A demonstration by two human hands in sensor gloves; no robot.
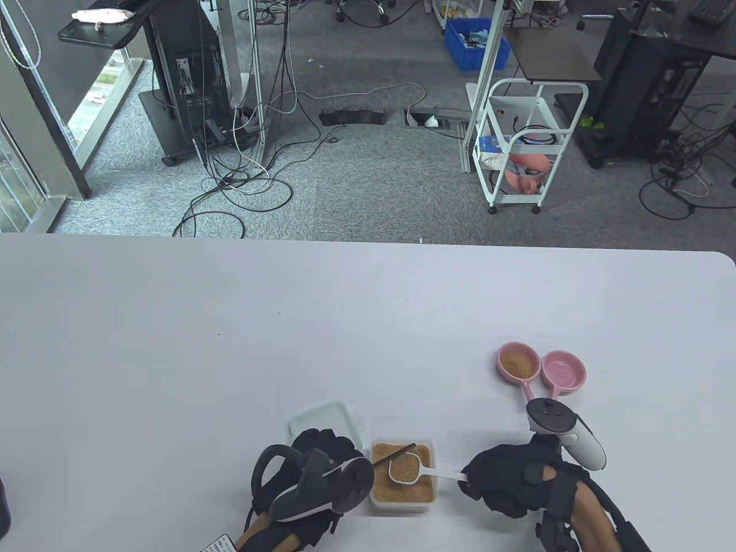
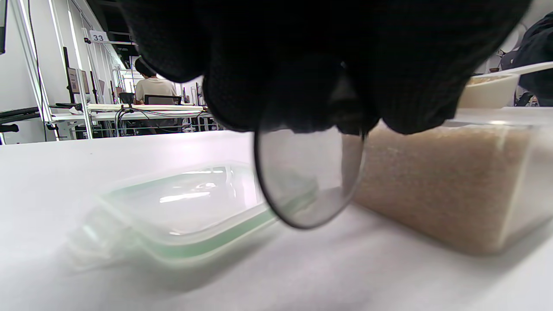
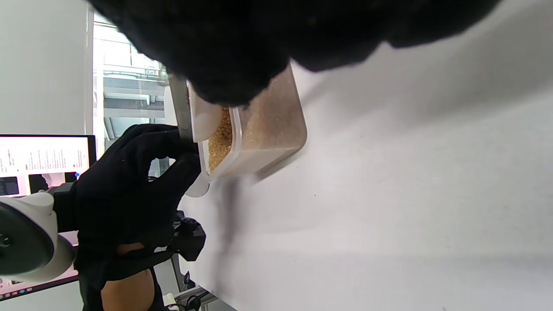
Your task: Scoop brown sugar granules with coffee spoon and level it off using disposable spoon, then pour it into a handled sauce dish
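Observation:
A clear tub of brown sugar (image 1: 376, 501) stands at the table's near edge. My right hand (image 1: 468, 478) pinches the handle of the white coffee spoon (image 1: 404, 468), whose bowl, filled with sugar, hovers over the tub. My left hand (image 1: 359, 458) grips the clear disposable spoon; its dark-looking handle (image 1: 394, 453) lies across the coffee spoon's far rim. The disposable spoon's bowl (image 2: 309, 177) hangs below my left fingers, beside the tub (image 2: 453, 185). Two pink handled sauce dishes stand at the right: one (image 1: 519, 362) holds sugar, the other (image 1: 564, 371) is empty.
The tub's green-rimmed lid (image 1: 328, 420) lies flat just left of the tub, behind my left hand. A dark object (image 1: 3, 509) shows at the table's left near edge. The table's far edge runs across the middle of the table view.

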